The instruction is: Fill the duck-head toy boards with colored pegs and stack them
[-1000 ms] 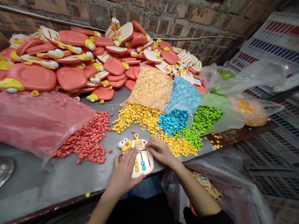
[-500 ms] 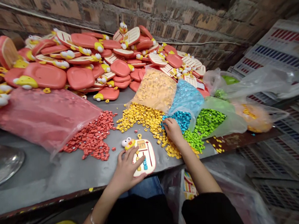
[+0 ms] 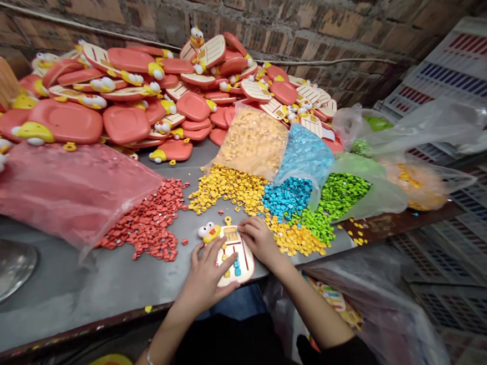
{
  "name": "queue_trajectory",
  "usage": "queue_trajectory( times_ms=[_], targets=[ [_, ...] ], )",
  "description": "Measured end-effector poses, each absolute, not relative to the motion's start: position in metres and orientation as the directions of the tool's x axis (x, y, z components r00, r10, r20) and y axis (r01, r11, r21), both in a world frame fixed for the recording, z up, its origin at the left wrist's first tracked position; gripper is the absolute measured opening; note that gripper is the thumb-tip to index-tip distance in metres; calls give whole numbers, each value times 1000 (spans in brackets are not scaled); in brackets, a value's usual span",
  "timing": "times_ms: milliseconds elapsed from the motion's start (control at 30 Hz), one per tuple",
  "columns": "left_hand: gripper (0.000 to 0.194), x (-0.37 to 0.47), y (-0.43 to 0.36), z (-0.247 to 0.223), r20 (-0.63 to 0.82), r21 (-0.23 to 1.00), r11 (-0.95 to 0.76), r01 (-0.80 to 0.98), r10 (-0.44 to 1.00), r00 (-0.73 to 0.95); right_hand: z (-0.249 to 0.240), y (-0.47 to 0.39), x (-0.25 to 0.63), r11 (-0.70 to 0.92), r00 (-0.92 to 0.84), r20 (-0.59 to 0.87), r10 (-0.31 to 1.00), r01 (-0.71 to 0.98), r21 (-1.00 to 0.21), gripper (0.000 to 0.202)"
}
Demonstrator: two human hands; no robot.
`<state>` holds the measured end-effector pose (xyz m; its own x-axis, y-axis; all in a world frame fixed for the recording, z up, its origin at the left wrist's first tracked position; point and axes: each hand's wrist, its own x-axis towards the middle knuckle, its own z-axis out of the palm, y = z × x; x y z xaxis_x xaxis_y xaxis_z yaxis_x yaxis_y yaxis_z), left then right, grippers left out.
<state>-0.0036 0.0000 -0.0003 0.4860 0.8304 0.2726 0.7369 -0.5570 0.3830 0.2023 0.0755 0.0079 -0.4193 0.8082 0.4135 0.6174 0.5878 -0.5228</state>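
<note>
A cream toy board with a yellow duck head (image 3: 209, 232) and slots in its face lies at the table's front edge. Several yellow and blue pieces sit in its slots. My left hand (image 3: 208, 269) holds the board from the left, thumb and fingers over its face. At the upper right of the board, my right hand (image 3: 263, 243) is closed in a pinch; whatever is between its fingertips is hidden. Beyond that hand spread loose blue pieces (image 3: 288, 197), yellow pieces (image 3: 299, 238) and green pieces (image 3: 344, 195).
Red pieces (image 3: 155, 225) spill from a pink-filled plastic bag (image 3: 68, 186) on the left. Behind, red-backed duck boards (image 3: 196, 107) are heaped against a brick wall. More bags, including a blue one (image 3: 306, 150), stand right. A metal dish (image 3: 8, 271) sits far left.
My right hand has moved left and nearer from the blue pieces to the upper right of the toy board. My left hand stays on the board.
</note>
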Motion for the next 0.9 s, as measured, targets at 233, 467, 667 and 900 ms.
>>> queue_trajectory(
  times_ms=[233, 467, 667, 900],
  targets=[
    [56, -2, -1, 1, 275, 382, -548, 745, 836, 474, 2, 57, 206, 581, -385, 439, 812, 604, -546, 14],
    [69, -1, -2, -2, 264, 378, -538, 753, 842, 470, 1, 43, 204, 564, -361, 434, 825, 564, -603, 14],
    [79, -3, -2, -6, 270, 362, -557, 747, 830, 488, 1, 40, 193, 512, -353, 378, 856, 468, -720, 17],
    [75, -1, -2, -4, 254, 348, -534, 770, 845, 471, 13, 51, 214, 371, -341, 241, 909, 393, -842, 17]
  ],
)
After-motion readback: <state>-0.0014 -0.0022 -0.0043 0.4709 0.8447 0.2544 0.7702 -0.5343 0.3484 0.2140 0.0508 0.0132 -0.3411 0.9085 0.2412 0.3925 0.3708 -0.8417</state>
